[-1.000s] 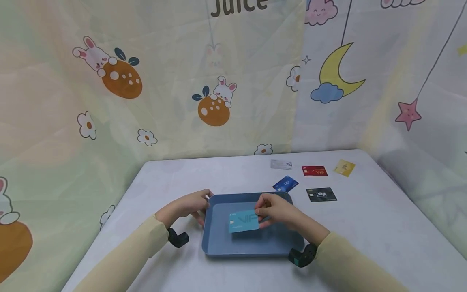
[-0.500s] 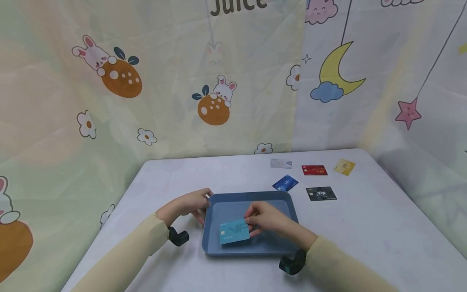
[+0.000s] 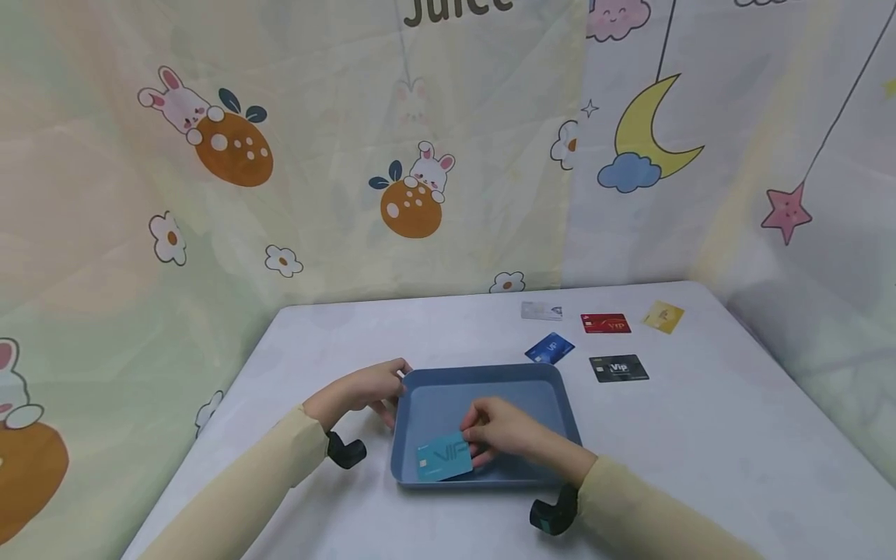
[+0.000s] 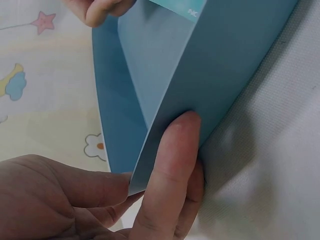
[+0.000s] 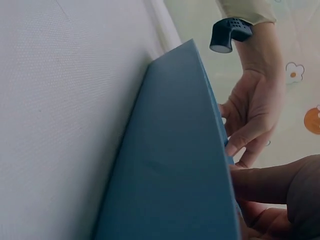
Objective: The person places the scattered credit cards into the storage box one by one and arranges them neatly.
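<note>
The blue-grey rectangular tray [image 3: 535, 393] lies on the white table. At its far left corner my left hand [image 3: 364, 391] grips the rim; the left wrist view shows the thumb at the edge and a finger [image 4: 175, 155] against the outer wall [image 4: 225, 60]. Inside the tray, near its front left corner, is a teal VIP card [image 3: 442, 459]. My right hand [image 3: 505, 428] pinches its right end between thumb and fingers, low over the tray floor. From the right wrist, the tray's side wall [image 5: 170, 150] hides the card.
Behind and right of the tray lie a blue card [image 3: 550, 348], a black Vip card [image 3: 619, 369], a red VIP card [image 3: 606, 323], a silver card [image 3: 542, 311] and a gold card [image 3: 663, 317]. A printed curtain [image 3: 336, 117] hangs beyond the table's back edge.
My right hand has carried the teal card left and towards the front of the tray, lower over its floor. My left hand stays at the tray corner.
</note>
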`<state>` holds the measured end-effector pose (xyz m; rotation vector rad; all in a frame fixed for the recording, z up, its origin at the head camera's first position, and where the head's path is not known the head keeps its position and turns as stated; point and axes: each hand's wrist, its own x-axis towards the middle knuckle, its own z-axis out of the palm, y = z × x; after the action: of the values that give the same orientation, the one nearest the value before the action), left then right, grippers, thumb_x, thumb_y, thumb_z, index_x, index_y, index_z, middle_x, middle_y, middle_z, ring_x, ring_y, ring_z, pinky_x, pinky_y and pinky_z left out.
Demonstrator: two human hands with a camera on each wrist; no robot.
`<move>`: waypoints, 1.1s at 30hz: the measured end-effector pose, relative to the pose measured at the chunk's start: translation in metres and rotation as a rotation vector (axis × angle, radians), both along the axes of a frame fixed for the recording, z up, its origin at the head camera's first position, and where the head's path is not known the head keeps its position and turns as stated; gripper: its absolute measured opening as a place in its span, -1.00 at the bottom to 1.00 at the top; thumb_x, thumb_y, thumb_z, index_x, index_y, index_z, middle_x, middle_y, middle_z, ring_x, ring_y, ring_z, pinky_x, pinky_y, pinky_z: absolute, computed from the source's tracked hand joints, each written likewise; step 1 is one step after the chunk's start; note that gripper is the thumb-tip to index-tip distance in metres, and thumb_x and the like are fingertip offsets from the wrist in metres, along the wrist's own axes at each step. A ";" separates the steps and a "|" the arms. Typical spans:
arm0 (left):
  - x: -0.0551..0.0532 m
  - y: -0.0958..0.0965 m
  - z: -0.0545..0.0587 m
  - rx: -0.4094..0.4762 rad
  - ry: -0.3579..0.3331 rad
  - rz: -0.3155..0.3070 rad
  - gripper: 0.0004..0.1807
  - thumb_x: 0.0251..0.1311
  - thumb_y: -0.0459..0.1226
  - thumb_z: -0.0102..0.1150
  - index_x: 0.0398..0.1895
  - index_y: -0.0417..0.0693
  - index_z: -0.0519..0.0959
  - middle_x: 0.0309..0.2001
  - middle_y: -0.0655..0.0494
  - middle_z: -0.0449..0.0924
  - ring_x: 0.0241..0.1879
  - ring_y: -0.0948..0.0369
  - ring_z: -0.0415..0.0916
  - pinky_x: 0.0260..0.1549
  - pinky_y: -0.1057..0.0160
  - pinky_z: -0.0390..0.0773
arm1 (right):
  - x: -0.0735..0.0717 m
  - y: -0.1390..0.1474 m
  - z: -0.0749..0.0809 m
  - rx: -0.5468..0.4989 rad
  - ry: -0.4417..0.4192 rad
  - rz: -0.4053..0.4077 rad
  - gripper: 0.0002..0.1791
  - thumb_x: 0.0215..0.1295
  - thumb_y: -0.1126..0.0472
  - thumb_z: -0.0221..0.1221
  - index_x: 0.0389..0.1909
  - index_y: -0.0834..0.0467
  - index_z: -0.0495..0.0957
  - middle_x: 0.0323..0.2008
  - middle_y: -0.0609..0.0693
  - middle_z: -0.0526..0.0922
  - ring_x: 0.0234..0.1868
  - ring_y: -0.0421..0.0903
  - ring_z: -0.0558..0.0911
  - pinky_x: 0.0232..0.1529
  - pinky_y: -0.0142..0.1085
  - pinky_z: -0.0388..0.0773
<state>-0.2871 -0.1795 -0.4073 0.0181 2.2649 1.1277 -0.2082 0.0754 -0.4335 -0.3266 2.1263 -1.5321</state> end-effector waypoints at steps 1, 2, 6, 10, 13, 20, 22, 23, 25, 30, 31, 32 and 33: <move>0.000 0.000 0.000 -0.003 0.000 0.001 -0.60 0.41 -0.47 -0.08 0.28 -0.17 0.37 0.04 -0.16 0.53 -0.10 0.02 0.63 -0.50 0.15 0.78 | 0.001 -0.001 -0.001 -0.001 -0.001 0.003 -0.95 0.43 0.44 0.16 -0.15 0.32 0.52 -0.31 0.12 0.60 -0.40 -0.08 0.64 -0.37 -0.22 0.80; 0.000 0.000 0.000 -0.005 0.001 0.003 -0.60 0.41 -0.47 -0.08 0.28 -0.17 0.37 0.04 -0.16 0.52 -0.10 0.02 0.63 -0.50 0.14 0.78 | 0.001 -0.002 -0.001 -0.003 0.001 0.005 -0.94 0.43 0.44 0.16 -0.14 0.33 0.52 -0.31 0.12 0.60 -0.40 -0.09 0.64 -0.38 -0.22 0.80; -0.001 0.000 0.000 -0.011 0.001 0.008 -0.59 0.39 -0.47 -0.08 0.28 -0.18 0.37 0.03 -0.17 0.53 -0.10 0.01 0.62 -0.48 0.13 0.79 | 0.003 -0.006 -0.005 -0.006 0.005 0.009 -0.94 0.42 0.44 0.17 -0.15 0.34 0.52 -0.34 0.11 0.60 -0.43 -0.10 0.64 -0.39 -0.22 0.79; -0.002 0.000 0.000 -0.013 0.002 0.014 -0.60 0.37 -0.48 -0.07 0.25 -0.18 0.38 0.01 -0.17 0.53 -0.11 0.01 0.63 -0.48 0.13 0.79 | 0.002 -0.009 -0.009 -0.011 0.000 0.009 -0.95 0.42 0.45 0.18 -0.16 0.33 0.54 -0.35 0.11 0.61 -0.44 -0.11 0.64 -0.38 -0.23 0.79; -0.002 0.001 0.000 -0.016 0.005 0.017 -0.61 0.37 -0.49 -0.07 0.24 -0.18 0.39 0.01 -0.16 0.54 -0.12 0.02 0.63 -0.49 0.13 0.79 | 0.000 -0.011 -0.011 -0.013 -0.014 0.007 -0.95 0.42 0.45 0.18 -0.16 0.32 0.57 -0.34 0.10 0.62 -0.44 -0.12 0.64 -0.37 -0.24 0.79; 0.000 0.001 0.001 -0.013 0.013 0.017 -0.61 0.37 -0.49 -0.06 0.24 -0.17 0.39 0.03 -0.17 0.53 -0.13 0.02 0.64 -0.50 0.14 0.78 | -0.002 -0.011 -0.009 0.012 0.014 0.021 -0.91 0.43 0.46 0.14 -0.16 0.32 0.61 -0.35 0.08 0.62 -0.44 -0.14 0.64 -0.37 -0.28 0.78; -0.001 0.001 0.000 -0.015 0.010 0.017 -0.61 0.38 -0.49 -0.06 0.24 -0.16 0.39 0.04 -0.17 0.52 -0.13 0.01 0.64 -0.49 0.14 0.78 | -0.002 -0.010 -0.008 0.035 0.033 0.030 -0.89 0.44 0.45 0.14 -0.16 0.31 0.63 -0.36 0.08 0.62 -0.45 -0.14 0.64 -0.38 -0.28 0.78; -0.001 0.000 0.000 -0.016 0.009 0.017 -0.61 0.38 -0.49 -0.06 0.24 -0.16 0.39 0.05 -0.17 0.52 -0.12 0.01 0.64 -0.49 0.14 0.79 | -0.002 -0.010 -0.008 0.046 0.042 0.034 -0.89 0.44 0.45 0.14 -0.17 0.31 0.64 -0.37 0.07 0.61 -0.45 -0.14 0.64 -0.39 -0.29 0.78; -0.001 0.000 0.000 -0.016 0.007 0.019 -0.62 0.38 -0.48 -0.06 0.24 -0.16 0.40 0.05 -0.17 0.52 -0.12 0.01 0.63 -0.48 0.13 0.79 | -0.002 -0.009 -0.007 0.062 0.050 0.041 -0.88 0.44 0.44 0.14 -0.18 0.30 0.66 -0.38 0.07 0.61 -0.47 -0.15 0.63 -0.40 -0.29 0.77; -0.002 0.000 -0.002 -0.011 0.006 0.024 -0.62 0.37 -0.49 -0.05 0.22 -0.16 0.41 0.03 -0.16 0.52 -0.13 0.01 0.62 -0.48 0.11 0.79 | -0.003 -0.008 -0.006 0.089 0.063 0.050 -0.87 0.45 0.41 0.15 -0.18 0.28 0.69 -0.38 0.05 0.61 -0.48 -0.15 0.62 -0.42 -0.31 0.76; -0.002 0.000 -0.003 -0.009 0.006 0.023 -0.62 0.36 -0.49 -0.05 0.22 -0.16 0.41 0.02 -0.16 0.52 -0.13 0.01 0.62 -0.48 0.11 0.79 | -0.003 -0.008 -0.006 0.092 0.065 0.050 -0.87 0.45 0.41 0.15 -0.18 0.28 0.69 -0.38 0.05 0.62 -0.48 -0.15 0.61 -0.42 -0.31 0.76; -0.002 0.000 -0.003 -0.008 0.006 0.022 -0.62 0.36 -0.49 -0.04 0.22 -0.16 0.41 0.01 -0.16 0.52 -0.13 0.01 0.62 -0.48 0.11 0.79 | -0.003 -0.007 -0.006 0.096 0.065 0.048 -0.87 0.45 0.41 0.15 -0.18 0.28 0.68 -0.37 0.05 0.62 -0.48 -0.15 0.61 -0.42 -0.31 0.76; -0.003 0.000 -0.003 -0.005 0.006 0.021 -0.61 0.35 -0.50 -0.04 0.22 -0.16 0.41 0.01 -0.16 0.52 -0.13 0.01 0.62 -0.48 0.11 0.79 | -0.004 -0.007 -0.005 0.101 0.066 0.046 -0.87 0.45 0.41 0.15 -0.18 0.28 0.69 -0.37 0.05 0.63 -0.48 -0.15 0.61 -0.42 -0.31 0.75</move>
<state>-0.2897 -0.1798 -0.4104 -0.0041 2.2778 1.1336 -0.2119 0.0685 -0.4389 -0.3927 2.2230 -1.4003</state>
